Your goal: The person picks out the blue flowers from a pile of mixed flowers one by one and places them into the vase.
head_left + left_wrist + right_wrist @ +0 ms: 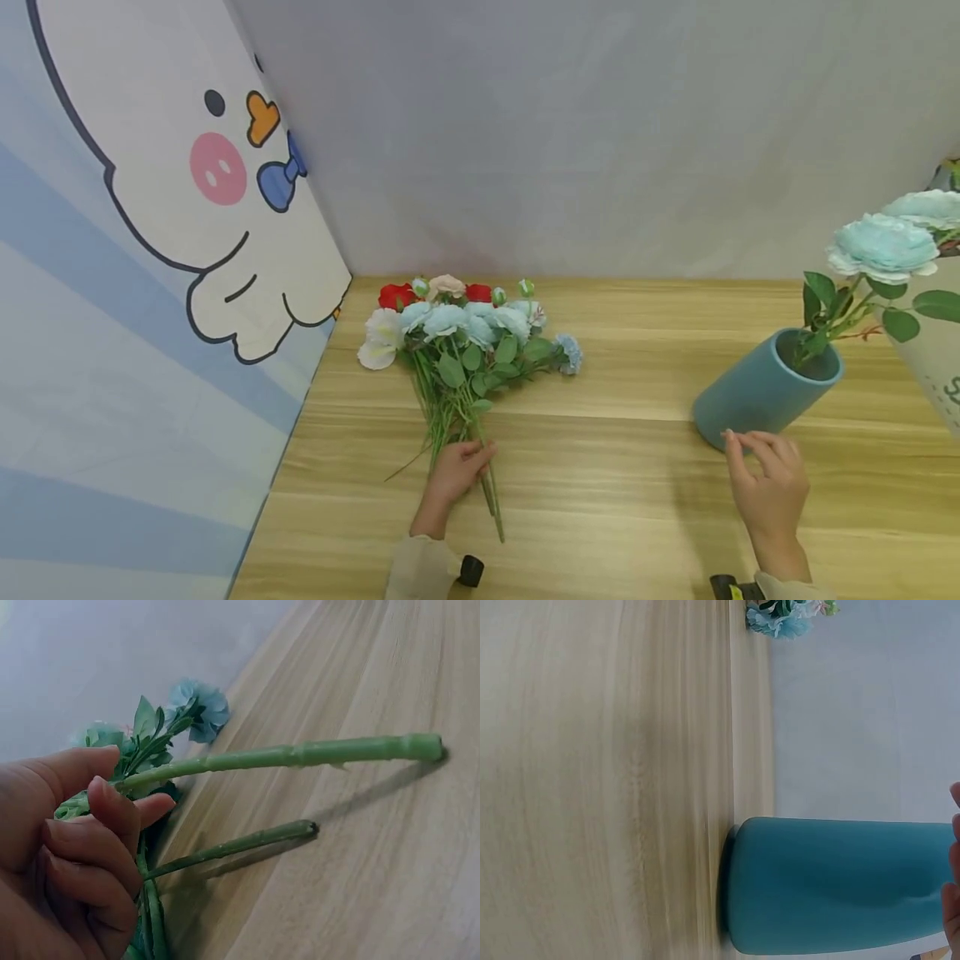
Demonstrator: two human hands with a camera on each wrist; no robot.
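Observation:
A bunch of artificial flowers in pale blue, white, red and peach lies on the wooden table, stems toward me. My left hand is at the lower stems, and in the left wrist view its thumb and fingers pinch one thick green stem. A thinner stem sticks out below it. On the right stands a blue vase holding pale blue flowers with green leaves. Just in front of the vase, my right hand has loosely bent fingers and nothing visible in them; contact cannot be told.
A grey-white curtain hangs behind the table. Along the left side runs a cloth panel with a cartoon figure. At the far right, a pale container with printed letters stands beside the vase.

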